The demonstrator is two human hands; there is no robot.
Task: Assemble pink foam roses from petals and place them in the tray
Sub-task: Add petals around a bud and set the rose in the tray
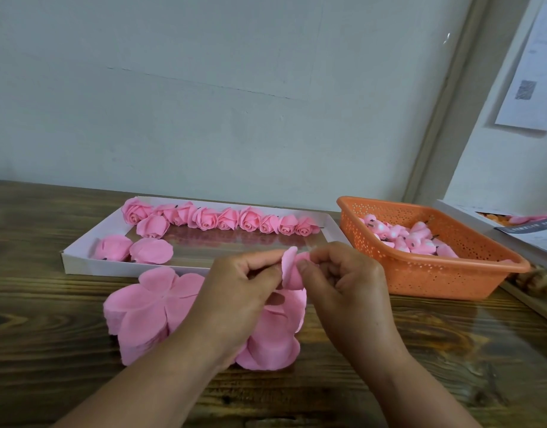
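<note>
1. Head view looks down on the dark wooden worktop [50, 350] in front of me, with a pale wall behind it.
2. White tray [80, 247] lies along the far side, holding a row of finished pink roses [223, 218] at its back edge and two more [133, 250] near its left front corner.
3. Orange perforated basket [451, 273] sits just right of the tray, with pink rose buds [405, 239] piled inside.
4. Two stacks of pink five-lobed foam petals lie on the worktop near the tray's front edge: the left stack [148, 307] is in full view, the right stack [272, 335] is partly under my wrists.
5. My left hand [244, 291] has its fingers curled, thumb and forefinger pinching the half-built rose [292, 270], which I hold above the stacks.
6. My right hand [349, 282] meets it from the other side, fingers curled and pinching the same rose.
</note>
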